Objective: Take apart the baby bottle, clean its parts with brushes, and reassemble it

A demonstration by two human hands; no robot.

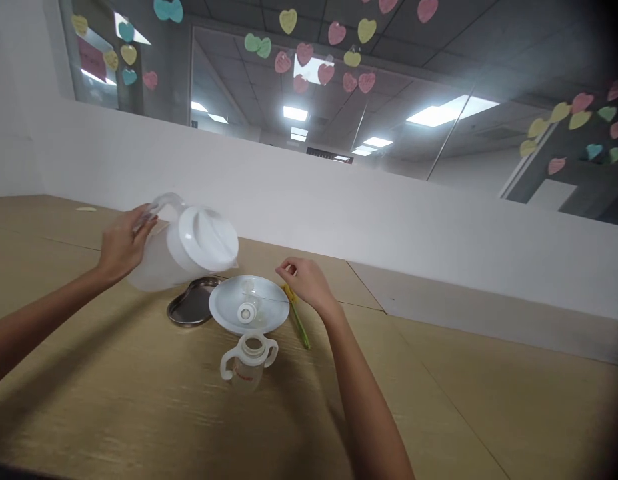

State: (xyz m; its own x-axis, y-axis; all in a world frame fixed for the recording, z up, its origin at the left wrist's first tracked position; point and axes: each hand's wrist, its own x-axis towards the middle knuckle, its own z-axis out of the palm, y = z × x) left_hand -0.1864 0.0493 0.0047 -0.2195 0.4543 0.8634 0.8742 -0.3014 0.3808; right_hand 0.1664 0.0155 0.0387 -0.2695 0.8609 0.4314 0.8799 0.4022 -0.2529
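A translucent pitcher with a white lid (203, 239) is tilted toward the right above the table, its handle in my left hand (123, 241). Below and right of its spout sits a white bowl (221, 313) with a small clear bottle part with a white ring (247, 312) lying in it. My right hand (306, 279) is raised at the bowl's right side with its fingers curled together; whether they pinch anything is too small to tell. In front of the bowl stands an open clear bottle with two white handles (249, 373).
A kidney-shaped metal tray (191, 307) lies left of the bowl, under the pitcher. A green-handled brush with a yellow head (301, 327) rests to the bowl's right. Behind the wooden table (139, 413) runs a white wall (299, 200) below glass with heart-shaped notes.
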